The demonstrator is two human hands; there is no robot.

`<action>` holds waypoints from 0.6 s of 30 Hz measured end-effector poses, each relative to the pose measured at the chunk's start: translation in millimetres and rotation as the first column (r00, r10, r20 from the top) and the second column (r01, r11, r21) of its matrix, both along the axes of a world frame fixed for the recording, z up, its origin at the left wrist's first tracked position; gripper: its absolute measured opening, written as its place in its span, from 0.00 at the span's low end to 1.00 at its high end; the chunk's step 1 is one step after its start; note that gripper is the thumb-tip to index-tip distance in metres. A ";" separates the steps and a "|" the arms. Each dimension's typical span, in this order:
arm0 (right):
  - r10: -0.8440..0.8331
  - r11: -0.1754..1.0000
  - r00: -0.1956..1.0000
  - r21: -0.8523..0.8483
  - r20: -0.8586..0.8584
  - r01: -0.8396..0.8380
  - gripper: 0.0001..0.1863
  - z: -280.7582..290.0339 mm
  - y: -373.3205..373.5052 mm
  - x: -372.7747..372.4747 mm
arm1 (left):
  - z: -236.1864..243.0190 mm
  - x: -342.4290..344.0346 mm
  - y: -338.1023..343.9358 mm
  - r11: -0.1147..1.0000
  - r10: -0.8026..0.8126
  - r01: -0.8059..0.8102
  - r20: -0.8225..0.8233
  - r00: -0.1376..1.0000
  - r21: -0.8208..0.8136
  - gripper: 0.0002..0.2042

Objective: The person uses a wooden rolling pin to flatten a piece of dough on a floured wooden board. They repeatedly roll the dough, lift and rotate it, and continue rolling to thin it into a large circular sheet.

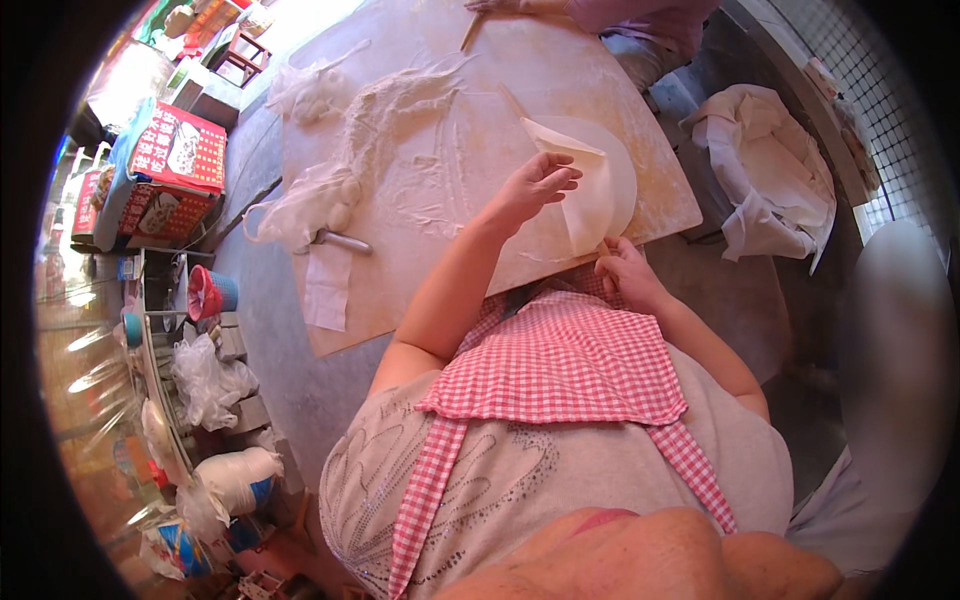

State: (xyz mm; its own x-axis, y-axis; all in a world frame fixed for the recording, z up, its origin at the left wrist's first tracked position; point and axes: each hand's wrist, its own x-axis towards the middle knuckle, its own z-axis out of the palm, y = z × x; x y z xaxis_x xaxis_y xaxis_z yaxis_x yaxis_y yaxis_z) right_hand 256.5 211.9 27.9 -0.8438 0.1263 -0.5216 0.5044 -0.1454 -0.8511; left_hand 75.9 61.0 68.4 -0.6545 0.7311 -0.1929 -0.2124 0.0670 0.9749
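A thin, pale round sheet of dough [620, 185] lies near the right edge of the floured board [500, 240], its left part lifted and folded over. A slim wooden rolling pin [511, 101] pokes out past its far side; the dough hides the middle of the stick. My right hand [630, 275] is closed around what looks like the pin's near end, at the board's front edge. Over the dough's raised left edge hovers my left hand [540, 187], fingers stretched out and holding nothing that shows.
Loose flour [430, 175] covers the board's middle. At left are a plastic bag of dough balls [325, 200], a metal-handled tool [343, 240] and a white cloth [327, 288]. A cloth-lined basket [765, 160] stands right. Across the table, another person's hand [490, 6] holds a stick [470, 32].
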 end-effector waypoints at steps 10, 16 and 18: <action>0.408 0.894 0.913 -0.209 0.015 -0.397 0.15 110.6 77.3 19.0 | 16.3 -52.9 -56.5 0.904 -0.099 -0.426 -0.986 -0.135 -0.032 0.16; 0.459 0.854 0.877 0.200 0.142 -0.479 0.11 73.3 129.6 -43.2 | -7.7 -100.1 -103.1 0.848 -0.366 -0.261 -0.867 0.339 -0.461 0.13; 0.340 0.724 0.940 0.642 -0.016 -0.251 0.16 57.3 135.1 -83.1 | -0.7 -124.3 -111.6 0.900 -0.187 -0.332 -0.938 0.293 -0.283 0.12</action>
